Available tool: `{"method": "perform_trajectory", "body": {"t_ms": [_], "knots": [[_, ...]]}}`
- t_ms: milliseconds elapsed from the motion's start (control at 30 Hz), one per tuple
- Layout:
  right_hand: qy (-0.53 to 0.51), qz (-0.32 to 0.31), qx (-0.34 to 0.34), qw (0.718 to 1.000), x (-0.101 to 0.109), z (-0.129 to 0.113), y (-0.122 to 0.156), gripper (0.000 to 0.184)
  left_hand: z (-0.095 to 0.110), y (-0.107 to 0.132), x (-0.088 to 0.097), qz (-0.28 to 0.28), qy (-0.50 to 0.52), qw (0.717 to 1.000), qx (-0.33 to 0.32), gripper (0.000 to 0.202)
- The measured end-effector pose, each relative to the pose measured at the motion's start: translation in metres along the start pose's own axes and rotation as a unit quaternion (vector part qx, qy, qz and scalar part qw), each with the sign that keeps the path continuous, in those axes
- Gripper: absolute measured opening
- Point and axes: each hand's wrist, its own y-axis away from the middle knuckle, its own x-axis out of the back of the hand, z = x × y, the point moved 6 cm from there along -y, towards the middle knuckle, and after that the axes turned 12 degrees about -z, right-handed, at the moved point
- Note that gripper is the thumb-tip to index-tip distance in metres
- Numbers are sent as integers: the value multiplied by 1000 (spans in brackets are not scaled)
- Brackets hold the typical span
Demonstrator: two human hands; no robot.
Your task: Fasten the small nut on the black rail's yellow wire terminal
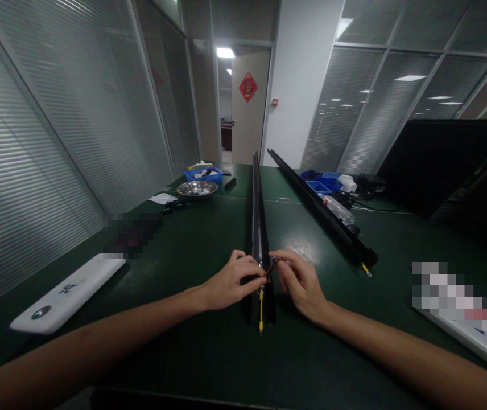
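A long black rail (259,228) lies on the dark green table (192,256), running away from me down the middle. A yellow wire (261,310) with a terminal lies on its near end. My left hand (235,282) rests on the rail's near end, fingers curled and pinched at the spot where the wire starts. My right hand (298,282) is just right of the rail, fingers closed on a small metal part (272,264) held against the rail. What the left fingers pinch is too small to make out.
A second black rail (320,208) lies at an angle to the right, a yellow terminal (365,269) at its near end. Blue bins (326,181) and a plastic bottle (338,209) sit beyond it. A metal bowl (197,189) and blue tray (203,172) stand far left. White panels (68,293) lie at both sides.
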Motion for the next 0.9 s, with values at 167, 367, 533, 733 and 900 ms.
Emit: {"method": "perform_trajectory", "body": {"t_ms": [167, 367, 533, 733, 900], "knots": [[11, -3, -8, 1000, -1, -2, 0, 23, -1, 0, 0, 0, 0, 1000, 0, 20], [-1, -7, -7, 1000, -2, -2, -1, 21, -3, -1, -1, 3, -2, 1000, -5, 15], [-28, -18, -9, 999, -4, 0, 0, 19, -1, 0, -1, 7, -5, 1000, -14, 12], [18, -61, -12, 998, -7, -3, -4, 17, -2, 0, -1, 9, 1, 1000, -17, 14], [8, -84, 0, 996, -8, -7, -8, 19, -4, -1, -2, 10, 8, 1000, -14, 13]]}}
